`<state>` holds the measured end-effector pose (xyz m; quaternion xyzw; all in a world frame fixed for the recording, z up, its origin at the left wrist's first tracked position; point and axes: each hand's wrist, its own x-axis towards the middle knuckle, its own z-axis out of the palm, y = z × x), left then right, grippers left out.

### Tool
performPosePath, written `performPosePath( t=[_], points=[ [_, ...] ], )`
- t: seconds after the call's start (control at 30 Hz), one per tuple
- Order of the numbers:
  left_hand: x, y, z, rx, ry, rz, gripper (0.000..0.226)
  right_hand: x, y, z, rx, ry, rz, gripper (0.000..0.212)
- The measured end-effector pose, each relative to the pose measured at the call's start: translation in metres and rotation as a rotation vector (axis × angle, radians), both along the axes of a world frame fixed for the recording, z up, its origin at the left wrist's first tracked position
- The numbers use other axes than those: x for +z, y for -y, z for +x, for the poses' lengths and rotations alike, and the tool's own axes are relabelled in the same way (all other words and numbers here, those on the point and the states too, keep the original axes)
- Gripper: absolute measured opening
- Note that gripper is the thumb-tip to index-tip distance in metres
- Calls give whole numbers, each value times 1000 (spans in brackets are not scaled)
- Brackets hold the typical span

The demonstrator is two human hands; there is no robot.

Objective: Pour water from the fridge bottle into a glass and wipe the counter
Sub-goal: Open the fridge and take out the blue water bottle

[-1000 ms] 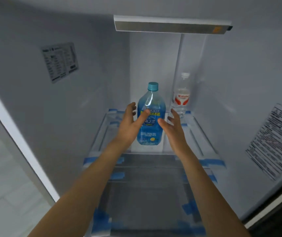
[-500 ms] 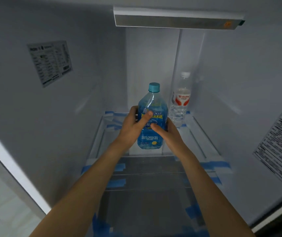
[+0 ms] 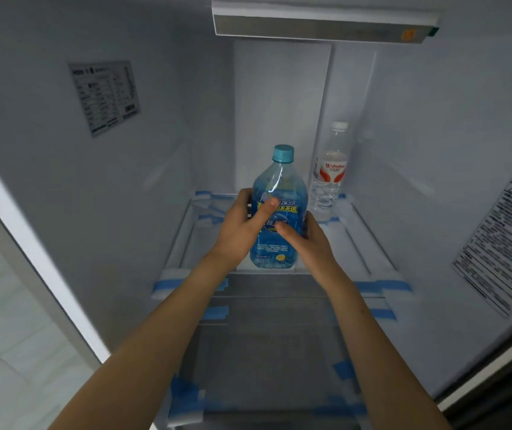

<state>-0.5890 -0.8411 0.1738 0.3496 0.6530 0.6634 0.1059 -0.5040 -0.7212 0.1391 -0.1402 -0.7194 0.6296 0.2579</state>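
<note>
here, nearest the viewer, two bare forearms reach over a lower glass shelf (image 3: 267, 352) whose corners carry blue tape. the left hand (image 3: 239, 226) and the right hand (image 3: 307, 240), open and apart a second ago, now clasp the blue bottle (image 3: 278, 212) from both sides, fingers curled round its body and both thumbs pressed on the front label. the grasp therefore looks complete, and lifting the bottle out of the fridge is judged the step in hand; pouring and wiping remain undone. the bottle stands upright at the near edge of the upper shelf (image 3: 369, 243), centred: a rounded, translucent blue plastic body with a glossy printed label and a ribbed teal cap (image 3: 283, 153). just beside it, to the right and farther back, stands a slimmer clear bottle (image 3: 329, 178) with a white cap and red-and-white label. smooth white fridge walls (image 3: 434, 135) with printed stickers enclose the scene.
</note>
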Motion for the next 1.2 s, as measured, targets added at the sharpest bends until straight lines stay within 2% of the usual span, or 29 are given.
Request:
performPosePath(
  t=[0.2,0.33,0.53,0.73,0.8,0.9,0.97,1.2],
  points=[
    [-1,14,22,57,-47,-17,39,-2,16,24,3,-34,12,50],
    [0,24,39,71,-37,-18,33,-2,24,39,19,-45,42,47],
    [3,34,61,94,-23,-14,55,0,34,55,14,-70,39,44],
    [6,44,76,105,5,-7,26,4,45,68,23,-106,6,40],
    [6,47,77,109,3,-7,28,5,49,70,33,-110,-20,40],
    [6,53,77,110,12,-14,44,7,57,72,45,-116,-48,50],
    [7,58,76,89,15,-10,43,9,64,74,45,-117,-67,55],
    [7,83,73,40,2,-19,38,12,94,82,-22,-131,-59,42]
  ],
)
